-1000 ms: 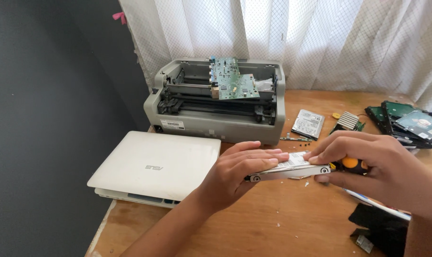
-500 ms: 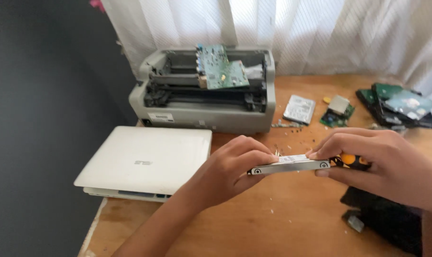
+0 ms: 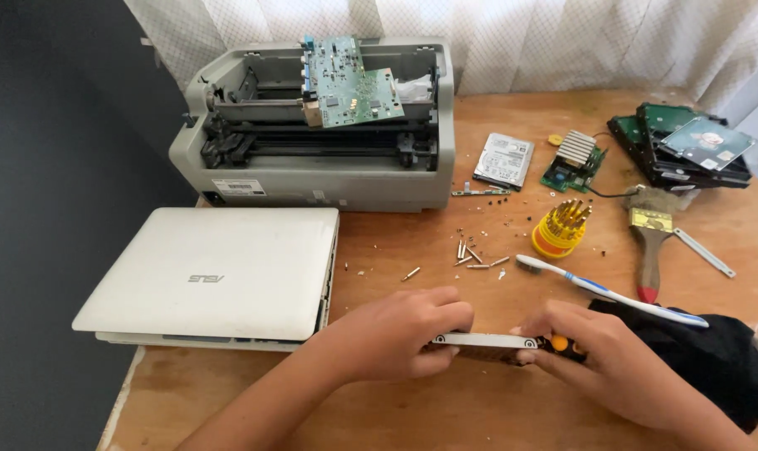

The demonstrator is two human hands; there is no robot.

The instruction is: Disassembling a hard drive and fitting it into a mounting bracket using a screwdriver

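1. Two bare hands gripped one flat silver drive (image 3: pixel 486 341) edge-on, low over the wooden table (image 3: pixel 446 409); the left hand (image 3: pixel 405 334) was closed around its left end, fingers curled over the top edge.
2. At the drive's other end, the right hand (image 3: pixel 600 351) pinched the corner and also clutched a screwdriver with an orange-and-black handle (image 3: pixel 562 344); I could not tell whether its tip met the drive.
3. Just beyond the grip, loose screws (image 3: pixel 475 255) lay scattered on the wood, with a yellow bit holder (image 3: pixel 560 230) and a blue-and-white toothbrush (image 3: pixel 608 291) near them.
4. Beside the right hand sat a black cloth (image 3: pixel 713 355), and past it a paintbrush (image 3: pixel 648 250).
5. Left of the grip rested a closed white laptop (image 3: pixel 216 271), just beside the left wrist.
6. Well beyond the hands stood an opened grey printer (image 3: pixel 320 125) with a green circuit board (image 3: pixel 349 83) tilted on top, plus another bare drive (image 3: pixel 504 160) and a stack of drives (image 3: pixel 684 146) far right.
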